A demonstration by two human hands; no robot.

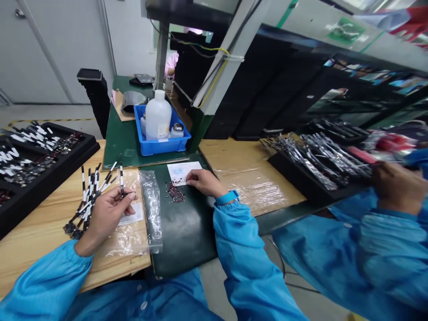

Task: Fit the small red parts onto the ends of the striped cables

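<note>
My left hand is closed on a fan of several thin black-and-white flex strips, held just above the wooden bench. One strip stands upright between its thumb and forefinger. My right hand rests on the dark green mat, fingertips pinched at the edge of a small pile of tiny dark red parts. A white card lies just beyond that hand. Whether the fingers hold a part is too small to see.
A clear plastic bag lies between my hands. A black tray of strips sits at left. A blue bin with a white bottle stands behind. At right, a co-worker's hand in a blue sleeve works by another black tray.
</note>
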